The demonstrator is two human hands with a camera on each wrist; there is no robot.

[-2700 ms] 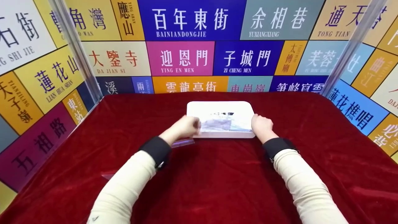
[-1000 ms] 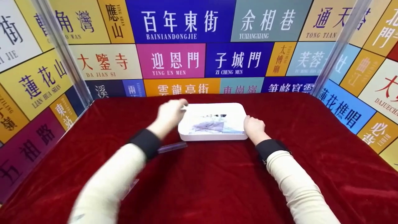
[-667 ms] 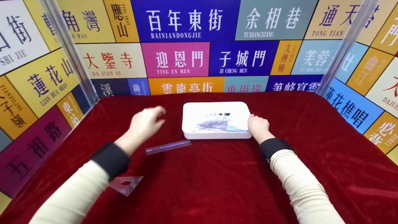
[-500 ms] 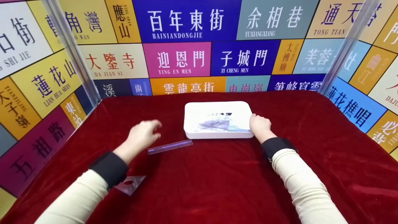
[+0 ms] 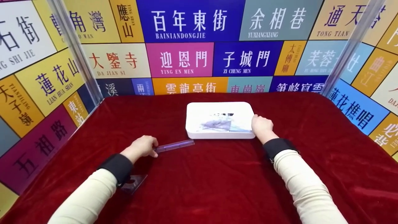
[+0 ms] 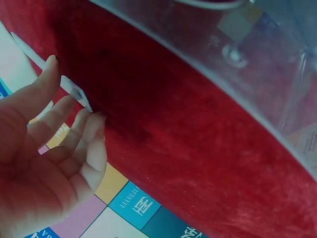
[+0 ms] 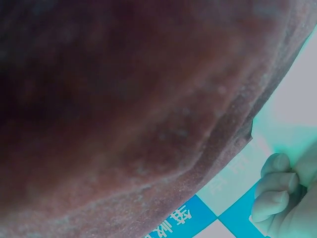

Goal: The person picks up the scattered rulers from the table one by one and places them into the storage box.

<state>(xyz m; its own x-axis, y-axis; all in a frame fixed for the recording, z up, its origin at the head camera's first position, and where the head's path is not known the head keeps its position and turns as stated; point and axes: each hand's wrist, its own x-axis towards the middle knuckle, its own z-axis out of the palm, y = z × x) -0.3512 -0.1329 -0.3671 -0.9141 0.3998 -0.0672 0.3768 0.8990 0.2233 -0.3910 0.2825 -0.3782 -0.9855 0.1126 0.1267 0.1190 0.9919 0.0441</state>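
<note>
My left hand point(image 5: 141, 147) is at the left end of a clear ruler point(image 5: 175, 145) with a purple stripe. Thumb and fingers are spread apart around that end in the left wrist view, not visibly closed on the ruler point(image 6: 74, 89). Beside my left cuff lies a transparent set square point(image 5: 134, 184) with a round hole, large and close in the left wrist view. At the back stands a white box point(image 5: 220, 109) with a grey-purple print on its lid. My right hand point(image 5: 262, 127) grips its right front corner, the fingers point(image 7: 275, 183) curled in the right wrist view.
A wrinkled red velvet cloth point(image 5: 211, 186) covers the table. Panels with street names point(image 5: 189, 21) stand behind it and along both sides, with clear upright posts point(image 5: 80, 56) at the rear corners.
My left hand has left the white box's left side, swung left, then come down to the ruler's left end. My right hand has stayed at the box.
</note>
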